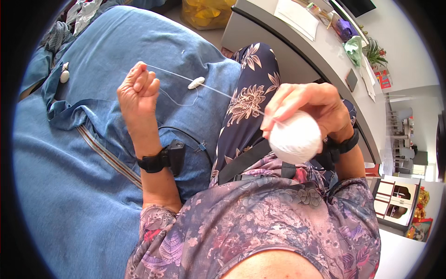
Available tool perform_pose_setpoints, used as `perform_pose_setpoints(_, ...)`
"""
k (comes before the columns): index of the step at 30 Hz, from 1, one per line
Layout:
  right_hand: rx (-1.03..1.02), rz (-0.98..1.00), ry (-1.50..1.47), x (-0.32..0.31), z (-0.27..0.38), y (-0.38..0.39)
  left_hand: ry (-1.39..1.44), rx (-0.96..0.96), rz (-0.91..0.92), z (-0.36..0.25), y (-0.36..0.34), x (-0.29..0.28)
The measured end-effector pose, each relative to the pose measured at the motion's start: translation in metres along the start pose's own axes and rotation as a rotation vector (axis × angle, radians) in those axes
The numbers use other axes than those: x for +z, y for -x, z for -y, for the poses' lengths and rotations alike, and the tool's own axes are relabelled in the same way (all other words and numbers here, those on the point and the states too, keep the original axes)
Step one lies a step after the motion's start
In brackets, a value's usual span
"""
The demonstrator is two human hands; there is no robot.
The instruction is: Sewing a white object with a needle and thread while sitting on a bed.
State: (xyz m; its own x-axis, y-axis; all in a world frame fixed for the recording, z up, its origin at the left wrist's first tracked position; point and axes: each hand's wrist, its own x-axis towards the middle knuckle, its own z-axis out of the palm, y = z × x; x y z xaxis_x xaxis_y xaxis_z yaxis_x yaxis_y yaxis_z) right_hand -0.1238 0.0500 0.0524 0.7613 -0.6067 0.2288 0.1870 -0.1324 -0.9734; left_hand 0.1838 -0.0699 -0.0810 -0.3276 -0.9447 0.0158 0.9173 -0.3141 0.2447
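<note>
A ball of white yarn (297, 139) sits in my right hand (306, 102), whose fingers are wrapped over its top. From the ball a taut strand of white yarn (216, 89) crosses to my left hand (139, 88), closed in a pinch on it. A thinner slack loop of thread (180, 104) hangs below that strand, near my left hand. Between my hands, a small white oval bundle (196, 83) rests on the blue cover (116, 42); the taut strand passes over it.
A small white rounded object (64, 76) lies at the far left on the cover. To the right stands a grey-topped desk (337, 60) with papers (297, 18), a phone (351, 80) and a green cloth (353, 50). Behind is a yellow bag (206, 13). A black cable (186, 133) lies beside my left wrist.
</note>
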Motion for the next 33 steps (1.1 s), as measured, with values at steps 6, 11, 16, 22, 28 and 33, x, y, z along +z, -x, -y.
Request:
perform_pose_setpoints(6, -0.245, -0.143, -0.206, 0.009, 0.006, -0.014, -0.371, -0.023, -0.147, 0.023, 0.002, 0.014)
perform_pose_setpoints(11, -0.299, -0.365, -0.436, -0.002, 0.02, -0.017, -0.598, -0.128, -0.174, 0.038, 0.004, 0.025)
perform_pose_setpoints(16, -0.358, -0.634, -0.626, -0.023, 0.03, -0.005, -0.641, -0.17, -0.139, 0.045, 0.007, 0.032)
perform_pose_setpoints(22, -0.449, -0.883, -0.322, -0.047, 0.016, -0.003, -0.739, -0.189, -0.022, 0.051, 0.014, 0.043)
perform_pose_setpoints(28, -0.322, -1.044, -0.181, -0.076, -0.016, 0.023, -0.988, -0.096, 0.176, 0.057, 0.029, 0.066)
perform_pose_setpoints(33, -0.135, -1.147, -0.092, -0.066, -0.049, 0.016, -1.197, -0.007, 0.402, 0.065, 0.045, 0.086)
